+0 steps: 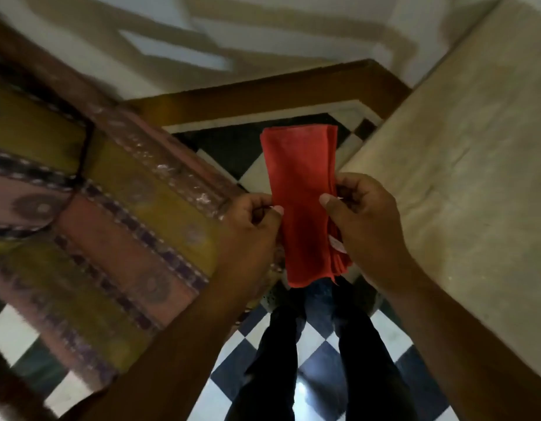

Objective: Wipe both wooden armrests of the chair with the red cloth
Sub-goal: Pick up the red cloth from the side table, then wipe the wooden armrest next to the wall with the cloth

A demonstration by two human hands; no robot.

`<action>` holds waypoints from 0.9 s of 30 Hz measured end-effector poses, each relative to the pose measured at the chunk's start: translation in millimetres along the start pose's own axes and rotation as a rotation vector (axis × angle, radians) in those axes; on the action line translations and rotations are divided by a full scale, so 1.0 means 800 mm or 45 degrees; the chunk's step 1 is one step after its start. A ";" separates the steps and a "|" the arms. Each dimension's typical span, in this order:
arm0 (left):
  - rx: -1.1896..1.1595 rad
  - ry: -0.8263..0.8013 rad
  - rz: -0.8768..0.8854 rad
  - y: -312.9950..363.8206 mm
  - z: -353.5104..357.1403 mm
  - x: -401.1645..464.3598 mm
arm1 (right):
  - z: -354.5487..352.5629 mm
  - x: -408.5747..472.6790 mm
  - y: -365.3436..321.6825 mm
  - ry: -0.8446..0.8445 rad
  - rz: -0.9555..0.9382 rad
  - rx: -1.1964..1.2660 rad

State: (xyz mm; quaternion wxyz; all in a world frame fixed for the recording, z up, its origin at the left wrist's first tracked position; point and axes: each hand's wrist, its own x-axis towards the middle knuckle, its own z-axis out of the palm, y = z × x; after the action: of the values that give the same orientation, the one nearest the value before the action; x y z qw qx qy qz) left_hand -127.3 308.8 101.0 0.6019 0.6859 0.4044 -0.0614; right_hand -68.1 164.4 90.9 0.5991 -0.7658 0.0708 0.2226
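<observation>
Cloth, red (301, 205), folded into a long strip, held in the air between both hands. Left hand (251, 226) pinches its left edge; right hand (362, 220) pinches its right edge. Patterned chair cushion (111, 214) lies beyond the left hand, checkered floor (317, 354) below.

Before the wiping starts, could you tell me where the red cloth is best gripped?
Grip the red cloth at mid-length on its long side edges, as the left hand and right hand do now; it is folded into a narrow strip, so side pinches probably keep the layers together.
</observation>
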 end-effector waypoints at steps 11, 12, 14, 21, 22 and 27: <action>-0.476 0.460 -0.169 -0.062 -0.116 0.023 | 0.174 0.028 -0.023 -0.318 -0.282 -0.409; -0.510 0.470 -0.196 -0.066 -0.113 0.030 | 0.182 0.034 -0.019 -0.313 -0.313 -0.453; -0.537 0.486 -0.230 -0.073 -0.106 0.042 | 0.192 0.044 -0.010 -0.289 -0.367 -0.544; -0.629 0.499 -0.196 -0.098 -0.104 0.050 | 0.204 0.036 -0.001 -0.123 -0.923 -1.080; -0.632 0.476 -0.182 -0.099 -0.105 0.049 | 0.206 0.032 -0.001 -0.150 -1.046 -1.145; -0.460 0.484 -0.051 -0.113 -0.119 0.058 | 0.227 0.032 0.016 -0.606 -1.138 -1.642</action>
State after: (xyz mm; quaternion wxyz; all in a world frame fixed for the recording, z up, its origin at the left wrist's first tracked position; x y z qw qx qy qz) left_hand -191.7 409.9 29.7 0.6265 0.5582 0.5282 0.1299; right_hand -96.7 337.4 35.4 0.0721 -0.8480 -0.5120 0.1164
